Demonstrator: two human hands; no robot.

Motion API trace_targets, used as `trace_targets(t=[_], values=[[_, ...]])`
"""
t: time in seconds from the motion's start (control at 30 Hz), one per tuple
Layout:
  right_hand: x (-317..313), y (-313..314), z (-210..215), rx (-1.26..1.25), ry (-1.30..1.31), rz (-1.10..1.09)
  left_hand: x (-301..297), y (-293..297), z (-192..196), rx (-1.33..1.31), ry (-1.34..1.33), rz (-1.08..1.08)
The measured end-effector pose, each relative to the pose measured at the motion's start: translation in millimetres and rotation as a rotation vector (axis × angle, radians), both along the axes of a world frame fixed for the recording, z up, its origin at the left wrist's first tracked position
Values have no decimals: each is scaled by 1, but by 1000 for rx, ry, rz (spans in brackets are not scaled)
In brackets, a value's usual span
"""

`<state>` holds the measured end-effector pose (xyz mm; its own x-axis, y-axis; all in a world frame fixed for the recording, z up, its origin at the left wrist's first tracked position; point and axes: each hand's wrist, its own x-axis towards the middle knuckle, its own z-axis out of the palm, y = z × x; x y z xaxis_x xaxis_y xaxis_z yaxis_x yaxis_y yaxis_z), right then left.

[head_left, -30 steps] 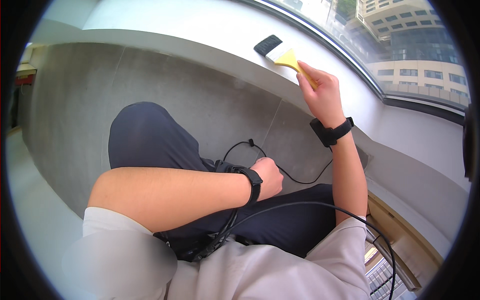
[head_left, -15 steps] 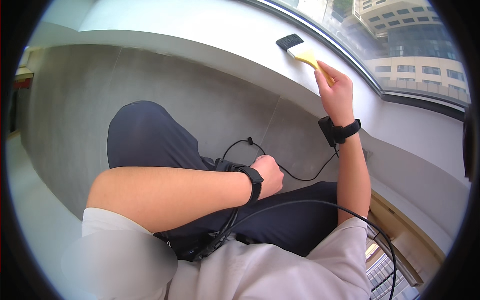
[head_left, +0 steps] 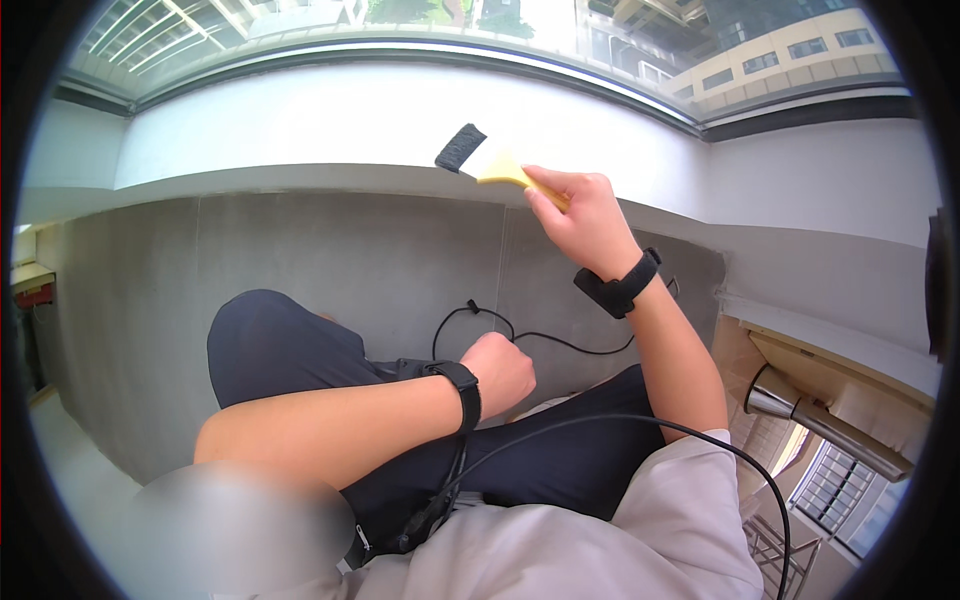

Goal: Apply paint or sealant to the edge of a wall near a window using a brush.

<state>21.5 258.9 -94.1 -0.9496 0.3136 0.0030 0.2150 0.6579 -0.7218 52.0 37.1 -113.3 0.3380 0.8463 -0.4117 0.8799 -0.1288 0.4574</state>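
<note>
My right hand (head_left: 588,215) is closed around the yellow handle of a flat paintbrush (head_left: 503,169). Its dark bristles (head_left: 461,148) point left and lie over the white windowsill (head_left: 300,125); whether they touch it I cannot tell. Low in the middle, my left hand (head_left: 502,372) is curled into a fist near my crossed legs, its fingertips turned out of sight. Whatever may be inside that fist is hidden. Each wrist wears a black strap.
Beyond the sill runs a dark-framed window (head_left: 450,50) with buildings outside. A black cable (head_left: 560,343) loops over the grey floor (head_left: 300,240), and another crosses my lap. At the right, a silver cylindrical fitting (head_left: 770,393) sits by a wooden panel.
My view has turned, so more of the sill and window shows. In the picture, the brush and right hand have shifted left and slightly down. My left hand stays closed near my lap.
</note>
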Motion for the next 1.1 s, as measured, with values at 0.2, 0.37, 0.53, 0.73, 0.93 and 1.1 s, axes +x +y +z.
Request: trace_targets(t=[0.2, 0.37, 0.53, 0.73, 0.93, 1.1], values=[[2, -1, 6, 224, -81, -268, 6, -2, 1, 59, 3, -9], [9, 6, 18, 293, -126, -198, 2, -2, 3, -8, 29, -40], [18, 20, 29, 501, -284, -303, 4, -3, 1, 34, 20, -3], [36, -7, 6, 371, -252, -101, 5, -1, -5, 50, 9, -23], [83, 95, 21, 556, -385, -605, 8, 6, -7, 91, -15, -22], [90, 114, 27, 483, -368, -701, 9, 6, -6, 101, -12, -23]])
